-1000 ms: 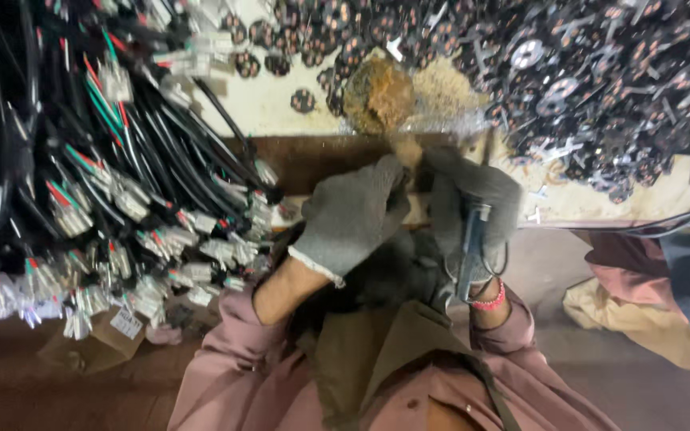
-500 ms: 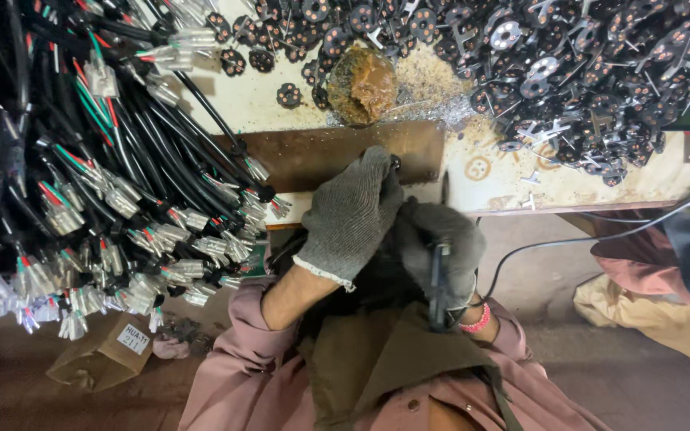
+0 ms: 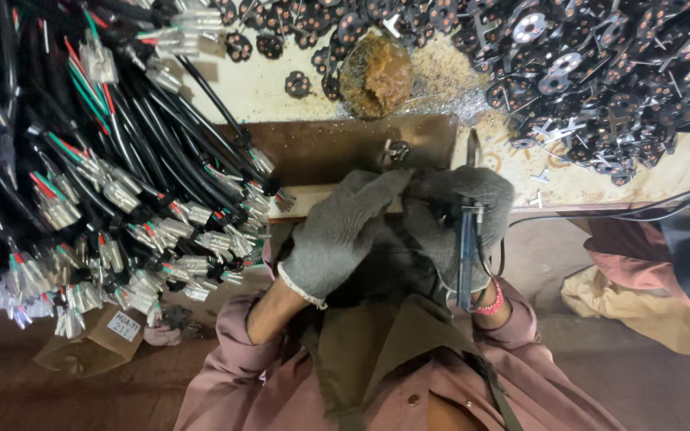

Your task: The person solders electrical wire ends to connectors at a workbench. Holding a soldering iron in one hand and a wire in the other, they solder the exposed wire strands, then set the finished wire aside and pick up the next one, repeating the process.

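Both hands have shifted toward the brown plate point(image 3: 345, 148); right hand point(image 3: 461, 211) clamps the blue-handled tool point(image 3: 465, 255), left hand point(image 3: 337, 235) curled, its grip hidden from me.

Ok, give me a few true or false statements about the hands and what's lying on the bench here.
1. Both hands wear grey knit gloves: left hand, right hand. True.
2. The right hand holds a blue-handled tool. True.
3. The black cable bundles lie at the picture's right. False: they lie at its left.
4. The black round parts are stacked in a box. False: they lie heaped loose on the bench.
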The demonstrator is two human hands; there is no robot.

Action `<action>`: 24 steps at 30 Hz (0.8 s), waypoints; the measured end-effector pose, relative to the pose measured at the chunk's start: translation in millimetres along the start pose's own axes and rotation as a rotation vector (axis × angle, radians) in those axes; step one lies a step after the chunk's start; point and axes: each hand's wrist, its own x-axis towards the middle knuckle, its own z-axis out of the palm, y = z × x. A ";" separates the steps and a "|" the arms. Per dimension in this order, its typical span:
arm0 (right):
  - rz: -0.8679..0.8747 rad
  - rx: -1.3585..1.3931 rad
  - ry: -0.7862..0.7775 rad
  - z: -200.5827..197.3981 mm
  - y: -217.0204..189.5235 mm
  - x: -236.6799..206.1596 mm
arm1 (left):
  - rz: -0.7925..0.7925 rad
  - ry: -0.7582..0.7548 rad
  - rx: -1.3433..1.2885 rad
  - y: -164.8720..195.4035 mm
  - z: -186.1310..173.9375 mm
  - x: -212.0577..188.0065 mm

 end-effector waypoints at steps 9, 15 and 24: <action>0.645 1.290 -0.068 2.4 140.5 -78.4 | 0.014 0.116 -0.205 -5.5 -4.3 -4.3; 0.735 1.623 -0.067 -6.9 140.2 -81.8 | 0.052 0.047 -0.056 -14.6 -4.6 -6.8; 0.432 1.457 0.071 1.0 82.1 -45.2 | 0.243 0.019 0.315 -27.1 11.4 -11.4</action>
